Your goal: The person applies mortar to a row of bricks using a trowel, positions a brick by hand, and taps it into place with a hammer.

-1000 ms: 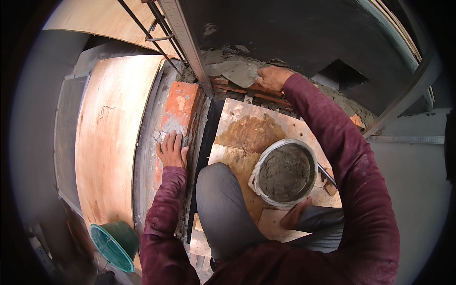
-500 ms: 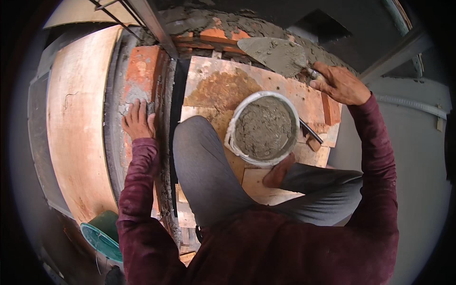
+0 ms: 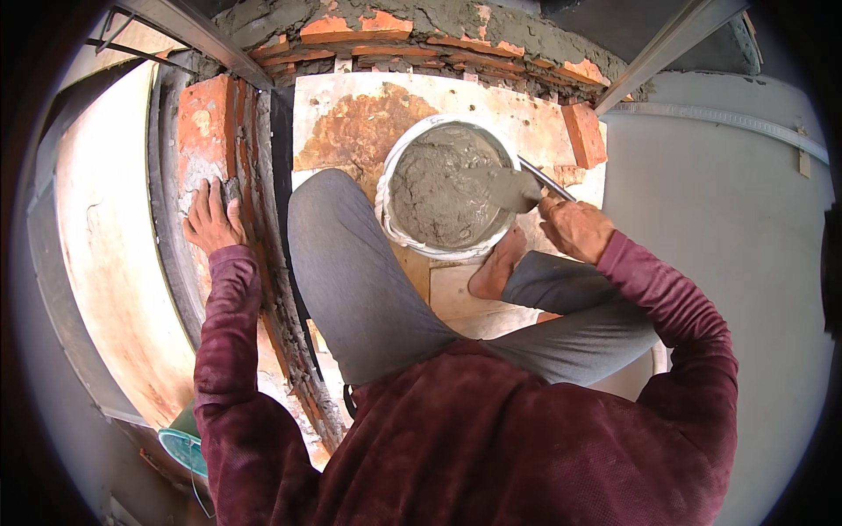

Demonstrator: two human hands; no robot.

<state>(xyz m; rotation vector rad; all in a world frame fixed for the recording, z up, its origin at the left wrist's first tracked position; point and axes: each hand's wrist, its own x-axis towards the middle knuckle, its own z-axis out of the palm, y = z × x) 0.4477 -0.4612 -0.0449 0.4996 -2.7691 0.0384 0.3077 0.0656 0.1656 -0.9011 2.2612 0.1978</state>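
My right hand [image 3: 579,230] is closed round the handle of a trowel [image 3: 516,189]. The trowel's blade dips into wet grey mortar [image 3: 430,195] at the right side of a white bucket [image 3: 383,200]; part of the blade is sunk in the mortar. To the left, my left hand [image 3: 215,217] lies with outstretched fingers on top of a low brick wall [image 3: 205,123] smeared with mortar. A small dark lump shows beside its index finger and thumb. The bucket stands on wooden boards [image 3: 329,96] in front of my bent legs.
Mortar-covered brick courses [image 3: 355,33] run along the far side. A loose brick [image 3: 585,136] stands at the boards' right edge, and a dark rod [image 3: 545,178] leans behind the bucket. Metal posts [image 3: 671,53] slant in. A plywood sheet [image 3: 114,237] and green bucket [image 3: 184,445] are left.
My right hand has brought the trowel from over the far bricks back toward me and down into the bucket's mortar. My left hand stays on the wall. The whole view has shifted.
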